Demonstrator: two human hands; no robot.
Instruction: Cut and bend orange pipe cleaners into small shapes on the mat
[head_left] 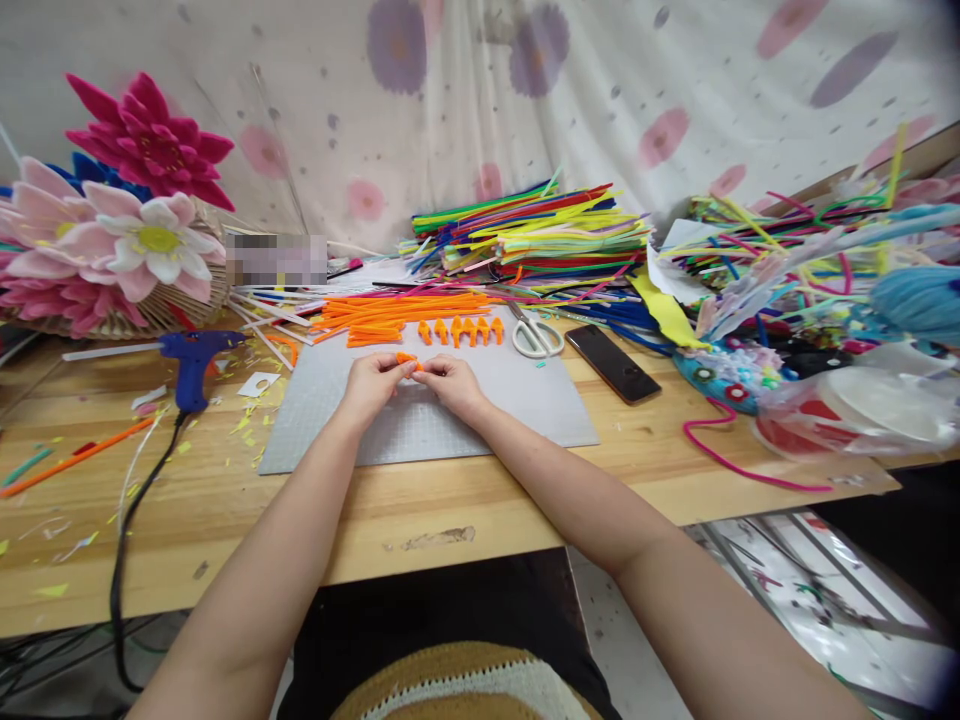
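Note:
Over the grey cutting mat (420, 430), my left hand (373, 384) and my right hand (451, 386) meet with their fingertips on a small orange pipe cleaner piece (407, 359). Both hands are closed in a pinch around it; the fingers hide part of its shape. Just beyond them stands a row of several folded orange pipe cleaner petals (470, 331). Left of that row lie cut orange pipe cleaners (377, 332), with longer orange ones (405, 308) behind. Scissors with pale handles (537, 338) rest at the mat's back right.
A blue glue gun (192, 365) with a black cord lies at left, among yellow scraps. Pipe cleaner flowers (154, 240) rise behind it. A phone (613, 363) sits right of the mat. Bundled coloured pipe cleaners (540, 235) pile at the back; a plastic-wrapped roll (862, 410) is far right.

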